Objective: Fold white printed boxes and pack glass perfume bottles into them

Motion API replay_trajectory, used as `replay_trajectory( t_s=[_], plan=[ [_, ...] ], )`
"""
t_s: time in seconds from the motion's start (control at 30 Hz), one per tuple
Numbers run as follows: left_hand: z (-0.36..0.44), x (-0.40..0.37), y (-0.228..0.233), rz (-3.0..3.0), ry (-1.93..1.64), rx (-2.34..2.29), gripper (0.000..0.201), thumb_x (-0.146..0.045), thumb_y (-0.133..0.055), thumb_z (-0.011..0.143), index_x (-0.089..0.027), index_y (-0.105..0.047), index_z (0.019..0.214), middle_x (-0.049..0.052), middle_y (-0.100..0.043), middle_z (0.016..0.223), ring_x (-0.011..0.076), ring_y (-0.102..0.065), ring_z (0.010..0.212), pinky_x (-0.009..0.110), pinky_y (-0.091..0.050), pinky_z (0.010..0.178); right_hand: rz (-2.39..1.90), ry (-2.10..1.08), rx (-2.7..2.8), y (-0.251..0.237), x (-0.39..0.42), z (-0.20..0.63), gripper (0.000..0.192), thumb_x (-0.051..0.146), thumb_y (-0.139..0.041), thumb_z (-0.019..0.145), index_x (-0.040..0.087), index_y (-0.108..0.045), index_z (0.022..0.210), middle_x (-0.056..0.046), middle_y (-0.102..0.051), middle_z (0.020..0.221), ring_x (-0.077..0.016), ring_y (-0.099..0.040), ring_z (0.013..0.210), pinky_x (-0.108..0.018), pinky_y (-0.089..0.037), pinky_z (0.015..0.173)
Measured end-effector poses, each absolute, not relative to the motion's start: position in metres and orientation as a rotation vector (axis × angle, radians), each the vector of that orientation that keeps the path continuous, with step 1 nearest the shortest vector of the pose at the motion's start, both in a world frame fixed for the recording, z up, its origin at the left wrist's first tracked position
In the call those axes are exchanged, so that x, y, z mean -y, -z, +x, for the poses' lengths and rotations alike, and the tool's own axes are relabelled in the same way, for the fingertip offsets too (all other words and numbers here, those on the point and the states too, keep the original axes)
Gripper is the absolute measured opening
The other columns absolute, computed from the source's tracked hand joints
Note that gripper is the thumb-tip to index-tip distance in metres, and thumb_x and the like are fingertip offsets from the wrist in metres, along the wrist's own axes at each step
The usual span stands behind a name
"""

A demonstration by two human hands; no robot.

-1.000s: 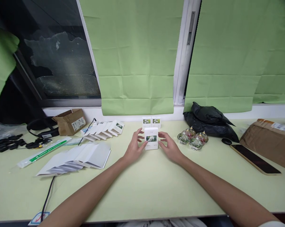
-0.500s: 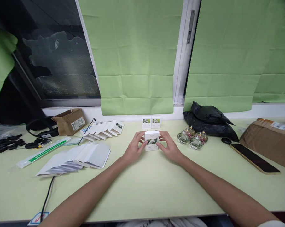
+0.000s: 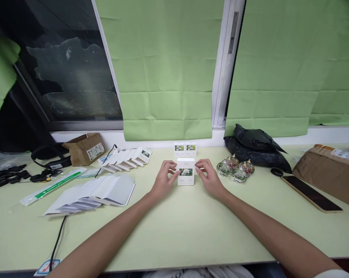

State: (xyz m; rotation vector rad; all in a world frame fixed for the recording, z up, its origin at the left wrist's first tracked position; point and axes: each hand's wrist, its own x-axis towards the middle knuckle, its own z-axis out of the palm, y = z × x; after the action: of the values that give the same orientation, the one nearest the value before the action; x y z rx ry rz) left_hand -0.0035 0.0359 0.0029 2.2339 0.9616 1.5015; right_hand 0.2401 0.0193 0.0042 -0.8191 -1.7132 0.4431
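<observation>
- At the far left edge of the table [image 3: 174,231], black clips [image 3: 6,174] and a headset [image 3: 48,158] lie beside a brown carton [image 3: 84,148] that stands close under the window sill.
- A long green-and-white packet [image 3: 54,185] lies slantwise; just right of it, a fan of flat white sleeves [image 3: 96,193] spreads toward the middle, and a second fan of flattened boxes [image 3: 128,157] lies farther back.
- A black cable [image 3: 57,241] runs from the sleeves to the near edge.
- The left hand [image 3: 163,179] grips the left side of a small white box [image 3: 186,171], fingers curled narrow on its upper corner.
- The box stands upright in the middle of the table, its flower picture facing the camera.
- The right hand [image 3: 210,177] pinches the box's right upper edge in the same way.
- Just behind the box, two matching small boxes [image 3: 185,148] stand side by side at the far edge.
- Right of the hands, near them, sit glass ornaments [image 3: 235,168], with a black bag [image 3: 255,148] behind.
- A phone [image 3: 310,193] lies flat, well right; a brown parcel [image 3: 327,170] fills the far right.
- The near half of the table, between the forearms and the near edge, is bare.
</observation>
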Motion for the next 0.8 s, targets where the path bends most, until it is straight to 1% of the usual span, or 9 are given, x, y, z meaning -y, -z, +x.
replay_trajectory(
  t_s=[0.07, 0.17, 0.27, 0.4, 0.5, 0.57, 0.67, 0.73, 0.8],
  plan=[
    [-0.004, -0.037, -0.002, 2.246, -1.51, -0.957, 0.014, -0.032, -0.061, 0.101, -0.025, -0.057, 0.113, 0.007, -0.057, 0.121, 0.0185, -0.064, 0.103, 0.037, -0.06, 0.086, -0.821, -0.443, 1.72, -0.004, -0.02, 0.24, 0.018, 0.036, -0.05, 0.105, 0.026, -0.065, 0.107, -0.007, -0.059, 0.116, -0.0228, -0.06, 0.113, -0.04, -0.055, 0.093],
    [-0.004, -0.036, -0.002, 2.269, -1.503, -0.992, 0.02, -0.031, -0.06, 0.101, -0.027, -0.057, 0.121, 0.006, -0.06, 0.117, 0.0203, -0.064, 0.108, 0.04, -0.058, 0.09, -0.831, -0.479, 1.712, -0.003, -0.021, 0.24, 0.019, 0.036, -0.052, 0.104, 0.028, -0.063, 0.117, -0.006, -0.059, 0.114, -0.022, -0.061, 0.108, -0.039, -0.055, 0.093],
    [-0.003, -0.031, -0.005, 2.286, -1.434, -1.03, 0.032, -0.031, -0.057, 0.103, -0.03, -0.053, 0.134, 0.007, -0.064, 0.124, 0.022, -0.063, 0.114, 0.042, -0.056, 0.095, -0.841, -0.53, 1.733, -0.003, -0.022, 0.241, 0.025, 0.036, -0.058, 0.101, 0.029, -0.063, 0.124, -0.006, -0.058, 0.114, -0.0213, -0.061, 0.103, -0.037, -0.054, 0.089],
    [0.0, -0.025, -0.011, 2.239, -1.369, -1.028, 0.048, -0.036, -0.063, 0.099, -0.032, -0.045, 0.143, 0.007, -0.063, 0.136, 0.0244, -0.061, 0.125, 0.043, -0.054, 0.099, -0.861, -0.539, 1.794, -0.007, -0.022, 0.242, 0.016, 0.037, -0.065, 0.097, 0.028, -0.07, 0.109, -0.005, -0.057, 0.107, -0.0203, -0.06, 0.094, -0.033, -0.051, 0.076],
    [0.002, -0.022, -0.012, 2.205, -1.324, -1.006, 0.064, -0.039, -0.069, 0.095, -0.032, -0.037, 0.15, 0.008, -0.061, 0.14, 0.0264, -0.059, 0.129, 0.044, -0.053, 0.101, -0.844, -0.531, 1.788, -0.009, -0.024, 0.243, 0.013, 0.038, -0.07, 0.094, 0.025, -0.071, 0.098, -0.003, -0.057, 0.097, -0.0188, -0.057, 0.086, -0.032, -0.047, 0.073],
    [0.003, -0.02, -0.012, 2.202, -1.299, -0.975, 0.07, -0.04, -0.071, 0.094, -0.033, -0.033, 0.153, 0.009, -0.06, 0.142, 0.027, -0.058, 0.131, 0.045, -0.052, 0.102, -0.841, -0.542, 1.774, -0.01, -0.027, 0.243, 0.015, 0.038, -0.074, 0.091, 0.024, -0.07, 0.09, -0.001, -0.056, 0.09, -0.0176, -0.055, 0.08, -0.031, -0.045, 0.071],
    [0.004, -0.02, -0.01, 2.21, -1.282, -0.936, 0.064, -0.038, -0.064, 0.098, -0.033, -0.033, 0.153, 0.009, -0.059, 0.143, 0.0263, -0.057, 0.132, 0.044, -0.052, 0.102, -0.84, -0.559, 1.759, -0.011, -0.029, 0.244, 0.019, 0.039, -0.077, 0.088, 0.023, -0.068, 0.083, 0.0, -0.055, 0.085, -0.0169, -0.052, 0.075, -0.031, -0.043, 0.069],
    [0.004, -0.021, -0.009, 2.207, -1.307, -0.946, 0.053, -0.037, -0.057, 0.102, -0.032, -0.036, 0.151, 0.009, -0.06, 0.14, 0.025, -0.058, 0.129, 0.044, -0.052, 0.101, -0.831, -0.552, 1.761, -0.011, -0.027, 0.243, 0.017, 0.039, -0.074, 0.09, 0.023, -0.069, 0.086, -0.001, -0.057, 0.087, -0.0178, -0.054, 0.078, -0.031, -0.045, 0.07],
    [0.003, -0.023, -0.008, 2.2, -1.358, -0.981, 0.041, -0.035, -0.05, 0.105, -0.029, -0.042, 0.145, 0.009, -0.063, 0.133, 0.0235, -0.061, 0.122, 0.043, -0.053, 0.099, -0.827, -0.532, 1.773, -0.01, -0.025, 0.243, 0.015, 0.039, -0.069, 0.094, 0.024, -0.071, 0.095, -0.003, -0.058, 0.091, -0.0194, -0.056, 0.082, -0.033, -0.048, 0.072]
  ],
)
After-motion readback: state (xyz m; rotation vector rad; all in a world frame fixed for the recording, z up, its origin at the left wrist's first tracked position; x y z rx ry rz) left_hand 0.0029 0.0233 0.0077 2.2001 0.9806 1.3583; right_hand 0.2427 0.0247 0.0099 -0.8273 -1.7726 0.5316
